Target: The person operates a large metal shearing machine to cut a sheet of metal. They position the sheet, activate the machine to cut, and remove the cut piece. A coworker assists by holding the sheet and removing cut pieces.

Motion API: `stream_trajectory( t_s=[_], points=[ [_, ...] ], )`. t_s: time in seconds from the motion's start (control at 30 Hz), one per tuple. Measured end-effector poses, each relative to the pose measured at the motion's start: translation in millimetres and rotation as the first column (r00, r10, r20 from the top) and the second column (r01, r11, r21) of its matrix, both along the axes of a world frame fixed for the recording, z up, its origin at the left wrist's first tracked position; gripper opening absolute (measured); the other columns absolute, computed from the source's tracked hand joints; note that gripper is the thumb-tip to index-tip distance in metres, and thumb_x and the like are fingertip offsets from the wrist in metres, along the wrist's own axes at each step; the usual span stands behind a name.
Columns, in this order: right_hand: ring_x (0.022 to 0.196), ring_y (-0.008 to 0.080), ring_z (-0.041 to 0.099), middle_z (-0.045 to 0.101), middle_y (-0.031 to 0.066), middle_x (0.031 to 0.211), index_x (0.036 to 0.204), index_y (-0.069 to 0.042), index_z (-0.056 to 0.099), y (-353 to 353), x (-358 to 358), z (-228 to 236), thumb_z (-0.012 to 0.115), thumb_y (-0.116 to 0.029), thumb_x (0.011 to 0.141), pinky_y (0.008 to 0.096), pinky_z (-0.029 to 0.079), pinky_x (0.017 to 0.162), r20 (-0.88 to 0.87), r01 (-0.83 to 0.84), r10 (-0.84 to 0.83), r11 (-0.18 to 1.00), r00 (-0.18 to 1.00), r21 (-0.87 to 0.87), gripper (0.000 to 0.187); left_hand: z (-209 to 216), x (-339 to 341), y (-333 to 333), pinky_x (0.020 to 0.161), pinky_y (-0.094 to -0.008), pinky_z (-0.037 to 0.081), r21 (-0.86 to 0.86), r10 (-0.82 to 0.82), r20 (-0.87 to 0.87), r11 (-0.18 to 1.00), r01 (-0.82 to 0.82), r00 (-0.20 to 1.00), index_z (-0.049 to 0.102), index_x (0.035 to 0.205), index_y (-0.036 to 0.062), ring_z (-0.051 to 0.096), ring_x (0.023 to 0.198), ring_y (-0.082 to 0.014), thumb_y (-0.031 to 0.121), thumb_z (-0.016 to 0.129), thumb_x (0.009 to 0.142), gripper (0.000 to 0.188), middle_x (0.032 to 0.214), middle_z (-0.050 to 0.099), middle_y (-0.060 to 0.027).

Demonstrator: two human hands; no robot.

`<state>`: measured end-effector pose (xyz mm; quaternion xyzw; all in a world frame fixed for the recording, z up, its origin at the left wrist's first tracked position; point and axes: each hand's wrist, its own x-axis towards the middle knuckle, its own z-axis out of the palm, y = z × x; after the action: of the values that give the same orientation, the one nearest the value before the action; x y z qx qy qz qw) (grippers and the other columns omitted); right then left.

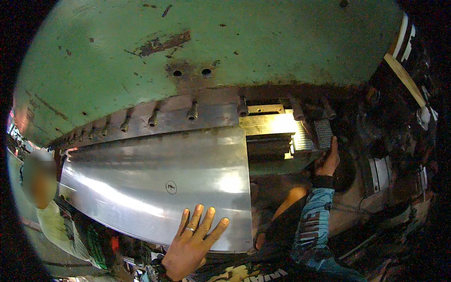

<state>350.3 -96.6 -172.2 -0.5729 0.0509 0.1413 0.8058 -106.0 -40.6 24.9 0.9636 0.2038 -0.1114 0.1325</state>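
From my end, I see the left hand (189, 251) unclenched and flat, fingers spread wide, touching the near edge of a broad, shiny silver metal sheet (141, 176) and grasping nothing. The sheet lies under those fingers and stretches forward and leftward, its far edge near a row of dark bolts (152, 117) below the green-painted, scuffed machine panel (244, 42). I have the right hand (328, 160) well apart, beyond the sheet's right edge, at a ribbed grey rectangular block (322, 133); I can't tell whether its fingers close around it.
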Motion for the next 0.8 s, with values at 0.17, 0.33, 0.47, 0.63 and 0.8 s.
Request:
stream_trajectory(
  t_s=[0.17,0.33,0.47,0.63,0.8],
  points=[
    [0.070,0.0147,0.051,0.059,-0.0004,0.080,0.086,-0.010,0.062,12,0,-5,0.076,-0.048,0.091,0.0334,0.040,0.061,-0.006,0.151,-0.150,0.988,0.989,0.026,0.041,-1,1,1,0.127,-0.0610,0.018,0.061,-0.025,-0.032,0.998,0.027,0.999,0.031,0.163,0.0190,0.022,0.154,-0.0479,0.002,0.081,0.056,0.119,0.164,0.031,-0.0224],
    [0.071,0.0110,0.048,0.057,-0.0026,0.077,0.075,-0.015,0.057,11,1,-8,0.083,-0.052,0.085,0.0331,0.038,0.063,0.013,0.178,-0.177,0.982,0.984,-0.063,0.046,0,3,-1,0.127,-0.0608,0.017,0.042,-0.007,-0.072,0.999,0.010,0.997,0.031,0.163,0.0188,0.022,0.154,-0.0480,0.003,0.081,0.058,0.118,0.164,0.030,-0.0232],
    [0.071,0.0118,0.047,0.056,-0.0028,0.077,0.079,-0.013,0.063,10,1,-13,0.078,-0.051,0.090,0.0329,0.039,0.065,0.115,0.115,-0.119,0.992,0.986,0.043,0.043,3,3,0,0.127,-0.0604,0.015,-0.006,-0.001,-0.072,1.000,0.000,0.997,0.029,0.164,0.0191,0.019,0.155,-0.0477,0.004,0.082,0.056,0.121,0.165,0.028,-0.0228],
    [0.069,0.0118,0.042,0.053,-0.0037,0.075,0.078,-0.013,0.062,14,2,-19,0.073,-0.052,0.094,0.0329,0.035,0.063,0.218,0.141,-0.146,0.989,0.965,0.041,0.043,4,3,0,0.128,-0.0601,0.014,-0.017,0.003,-0.078,1.000,-0.004,0.997,0.029,0.164,0.0193,0.018,0.155,-0.0472,0.004,0.083,0.055,0.123,0.166,0.027,-0.0223],
    [0.069,0.0138,0.042,0.051,-0.0034,0.074,0.077,-0.012,0.060,11,5,-19,0.072,-0.051,0.094,0.0344,0.034,0.064,0.202,0.125,-0.119,0.992,0.972,-0.020,0.044,3,3,1,0.128,-0.0598,0.014,0.005,-0.002,-0.056,1.000,0.002,0.998,0.032,0.163,0.0188,0.018,0.155,-0.0471,0.001,0.079,0.057,0.117,0.166,0.027,-0.0221]
  ],
)
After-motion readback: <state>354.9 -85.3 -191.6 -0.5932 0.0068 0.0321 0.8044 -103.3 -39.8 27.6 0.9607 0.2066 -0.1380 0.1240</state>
